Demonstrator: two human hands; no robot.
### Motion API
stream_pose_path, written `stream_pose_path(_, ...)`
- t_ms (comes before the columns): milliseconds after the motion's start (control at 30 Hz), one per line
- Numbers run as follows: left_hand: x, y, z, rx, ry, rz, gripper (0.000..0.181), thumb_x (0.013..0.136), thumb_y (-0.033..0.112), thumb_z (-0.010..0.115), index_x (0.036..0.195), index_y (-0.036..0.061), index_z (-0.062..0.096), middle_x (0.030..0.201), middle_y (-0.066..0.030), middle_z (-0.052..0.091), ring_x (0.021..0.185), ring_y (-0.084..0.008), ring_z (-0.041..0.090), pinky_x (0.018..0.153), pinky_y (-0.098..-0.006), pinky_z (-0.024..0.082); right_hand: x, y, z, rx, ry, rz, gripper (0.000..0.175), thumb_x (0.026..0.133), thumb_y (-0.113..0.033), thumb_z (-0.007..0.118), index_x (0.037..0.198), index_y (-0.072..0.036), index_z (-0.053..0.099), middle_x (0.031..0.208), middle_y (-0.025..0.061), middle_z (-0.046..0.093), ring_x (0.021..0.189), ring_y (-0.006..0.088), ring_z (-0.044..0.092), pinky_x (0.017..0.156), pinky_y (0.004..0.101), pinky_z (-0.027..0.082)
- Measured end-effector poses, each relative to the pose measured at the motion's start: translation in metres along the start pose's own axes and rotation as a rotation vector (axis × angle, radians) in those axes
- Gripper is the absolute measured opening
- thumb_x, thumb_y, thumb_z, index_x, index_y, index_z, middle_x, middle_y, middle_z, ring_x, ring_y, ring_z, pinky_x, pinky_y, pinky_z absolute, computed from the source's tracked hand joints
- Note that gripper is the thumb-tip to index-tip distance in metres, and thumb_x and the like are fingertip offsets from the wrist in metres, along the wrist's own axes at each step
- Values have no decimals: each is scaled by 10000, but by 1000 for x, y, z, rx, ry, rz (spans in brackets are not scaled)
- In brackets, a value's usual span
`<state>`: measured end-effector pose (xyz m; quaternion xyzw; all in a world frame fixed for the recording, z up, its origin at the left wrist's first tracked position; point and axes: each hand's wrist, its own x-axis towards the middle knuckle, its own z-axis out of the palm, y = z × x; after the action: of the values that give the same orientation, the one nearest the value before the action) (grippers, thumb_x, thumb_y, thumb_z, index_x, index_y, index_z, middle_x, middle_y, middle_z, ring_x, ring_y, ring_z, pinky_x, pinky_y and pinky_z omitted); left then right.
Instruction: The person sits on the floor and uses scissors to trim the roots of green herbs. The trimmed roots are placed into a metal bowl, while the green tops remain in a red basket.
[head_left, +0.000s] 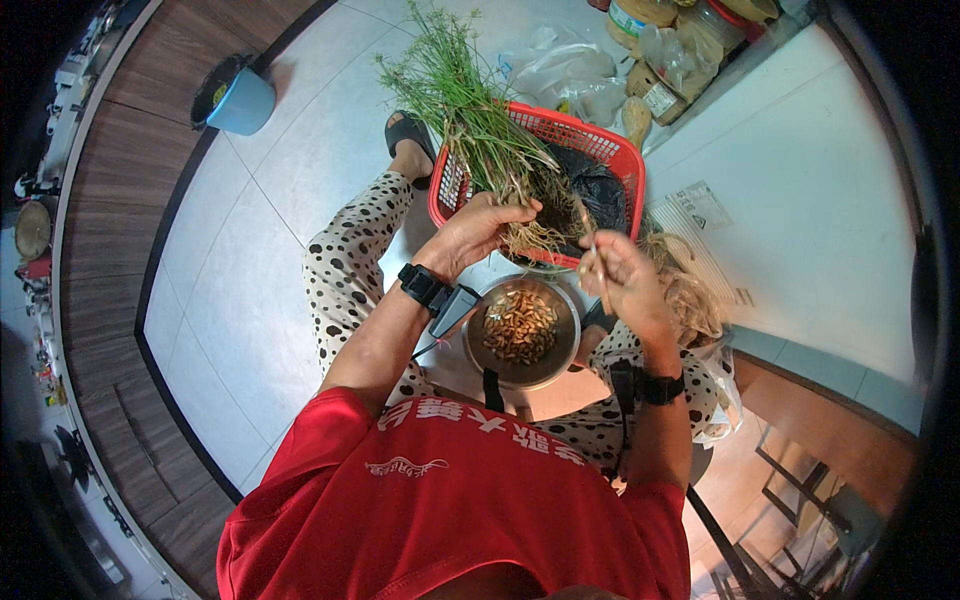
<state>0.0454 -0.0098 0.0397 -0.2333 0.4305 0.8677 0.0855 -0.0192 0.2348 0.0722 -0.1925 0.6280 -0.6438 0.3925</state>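
Note:
My left hand (480, 229) holds a bunch of long green herb plants (480, 127) by the root end, with pale stringy roots hanging below the fingers. The stems and leafy tops lean over the left part of a red plastic basket (640, 176). Inside the basket lies a black plastic bag (600, 195). My right hand (619, 277), a little blurred, is closed around a thin brownish stick-like piece (600, 266) at the basket's near right corner. Below and between both hands stands a round metal bowl (572, 337) holding many small brown-orange pieces.
A blue bin (244, 103) with a black liner stands at the upper left by wooden cabinets (105, 240). Clear plastic bags (570, 67) and jars lie beyond the basket. A white panel (802, 187) rises at the right, with a filled plastic bag (690, 307) beside it.

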Motion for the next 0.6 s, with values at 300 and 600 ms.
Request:
stream_pose_path(300, 3, -9, -7, -223, -29, -7, 229, 890, 18, 604, 1096, -80, 615, 1074, -142, 666, 937, -207, 666, 870, -315, 550, -23, 12, -9, -125, -96, 187, 338, 882, 76, 579, 1202, -14, 519, 913, 83, 659, 656, 130, 635, 535, 236, 501)
stream_pose_path(600, -10, 2, -9, -74, -102, -55, 332, 956, 166, 483, 1222, -19, 552, 1157, -133, 650, 1067, -286, 624, 973, -463, 484, 37, 5, 29, -4, 317, -328, 185, 879, 4, 605, 1061, -8, 573, 721, 62, 623, 553, 117, 531, 511, 275, 425)
